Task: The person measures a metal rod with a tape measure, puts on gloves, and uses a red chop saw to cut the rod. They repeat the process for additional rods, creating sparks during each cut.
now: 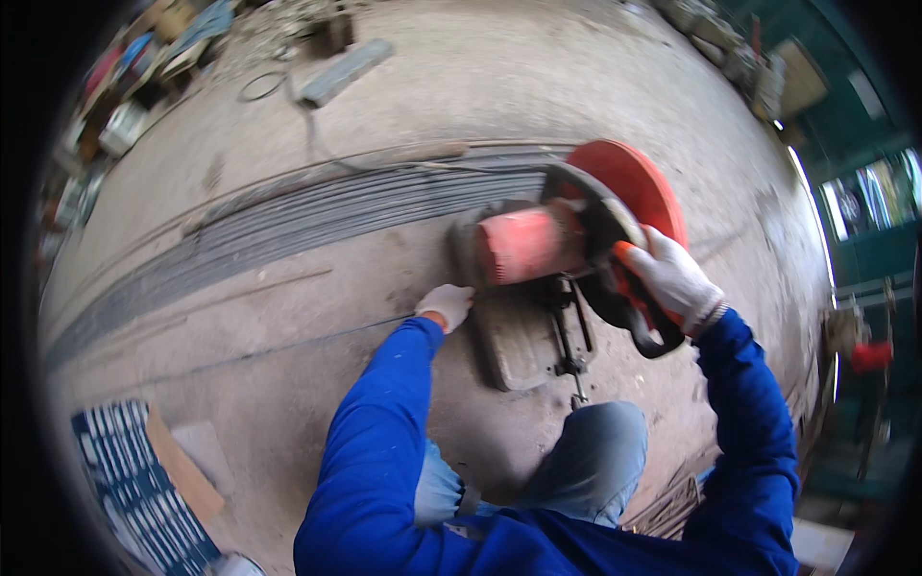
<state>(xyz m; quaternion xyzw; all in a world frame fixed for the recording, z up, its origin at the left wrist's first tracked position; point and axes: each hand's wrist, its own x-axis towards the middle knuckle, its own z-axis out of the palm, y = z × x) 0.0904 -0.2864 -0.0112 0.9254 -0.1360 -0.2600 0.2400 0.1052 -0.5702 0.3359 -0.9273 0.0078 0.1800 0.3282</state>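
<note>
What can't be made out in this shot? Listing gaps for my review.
All in the head view:
- The thin rod's far end: hidden by the left hand and red motor housing.
- Right hand's fingertips: hidden behind the saw handle.
- Individual items in the upper-left heap: blurred, cut by the rim.

From above and behind the left gloved hand [445, 306] and right gloved hand [675, 281], the head-worn fisheye view looks steeply down and forward, near enough that the abrasive chop saw [530, 245] between them looms large, with concrete floor [480, 86] curving away beyond both hands.
</note>
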